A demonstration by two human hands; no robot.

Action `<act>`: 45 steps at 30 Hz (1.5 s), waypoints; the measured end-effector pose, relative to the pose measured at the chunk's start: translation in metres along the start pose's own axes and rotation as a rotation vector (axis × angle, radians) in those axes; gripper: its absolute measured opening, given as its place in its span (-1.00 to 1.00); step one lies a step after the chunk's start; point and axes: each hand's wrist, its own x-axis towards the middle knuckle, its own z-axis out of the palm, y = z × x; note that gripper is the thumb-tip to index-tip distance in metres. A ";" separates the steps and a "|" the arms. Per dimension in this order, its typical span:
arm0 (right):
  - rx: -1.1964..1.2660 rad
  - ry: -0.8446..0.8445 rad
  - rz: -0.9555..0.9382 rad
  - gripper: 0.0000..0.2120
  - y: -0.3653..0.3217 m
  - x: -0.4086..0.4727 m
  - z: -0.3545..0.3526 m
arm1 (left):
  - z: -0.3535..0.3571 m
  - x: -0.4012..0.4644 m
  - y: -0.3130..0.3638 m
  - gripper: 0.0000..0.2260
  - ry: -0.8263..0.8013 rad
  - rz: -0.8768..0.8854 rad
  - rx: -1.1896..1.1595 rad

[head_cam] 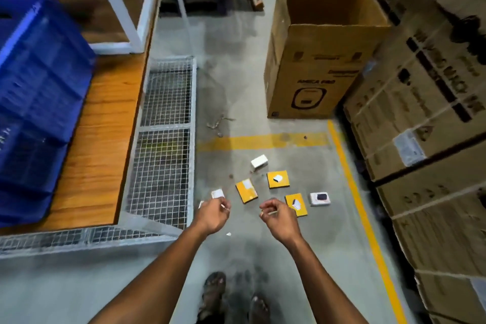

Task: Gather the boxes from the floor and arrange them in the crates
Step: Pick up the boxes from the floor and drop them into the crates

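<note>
Two hands (213,214) (280,216) — fingers loosely curled, empty, small white box (217,193) half hidden, blue crate (39,102) blurred

Dim, even indoor light with soft shadows; the blue crate (39,102) at left is motion-blurred, and wide-angle distortion bends the stacked cartons (431,118) at right.

Left hand (212,214) is hiding part of a small white box (217,193) just past its fingers; blue crate (39,102) is looking blurry, cut off at pic's left edge.
</note>
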 end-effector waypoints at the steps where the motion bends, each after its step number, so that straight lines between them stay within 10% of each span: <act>1: -0.008 -0.015 -0.013 -0.85 0.007 0.013 0.010 | 0.008 0.010 -0.008 -0.88 0.003 0.003 0.016; 22: -0.277 -0.246 -0.245 -0.80 0.269 0.298 0.349 | 0.234 0.292 -0.321 -0.68 0.187 -0.134 0.286; 29: -0.466 -0.165 -0.265 -0.43 0.325 0.371 0.448 | 0.286 0.382 -0.408 -0.63 0.275 -0.045 0.524; 45: -0.671 -0.184 -0.220 -0.06 0.346 0.419 0.533 | 0.305 0.446 -0.449 -0.03 0.014 -0.267 0.470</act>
